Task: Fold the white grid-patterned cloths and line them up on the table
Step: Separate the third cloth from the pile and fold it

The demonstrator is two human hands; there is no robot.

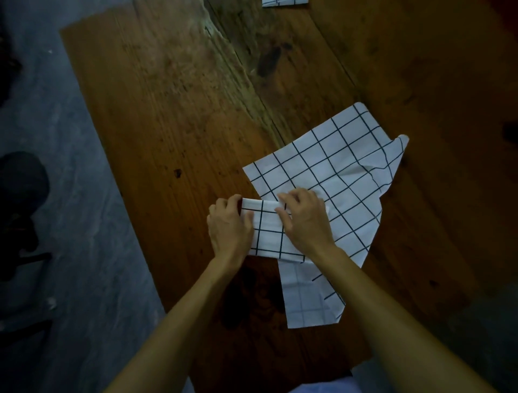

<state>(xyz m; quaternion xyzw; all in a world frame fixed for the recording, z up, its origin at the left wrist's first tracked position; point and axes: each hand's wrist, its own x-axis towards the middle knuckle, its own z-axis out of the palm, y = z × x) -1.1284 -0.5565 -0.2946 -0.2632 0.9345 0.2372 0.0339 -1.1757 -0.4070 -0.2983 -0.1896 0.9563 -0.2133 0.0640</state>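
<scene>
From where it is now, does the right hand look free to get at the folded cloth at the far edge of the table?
Probably, but only with a long stretch. The right hand is pinning the cloth being folded, and bare table lies between it and the folded cloth. Nothing blocks the way.

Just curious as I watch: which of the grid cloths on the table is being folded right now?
The big grid cloth near the table's front edge, under the left hand and right hand. The other cloth lies untouched at the far edge, mostly out of view.
</scene>
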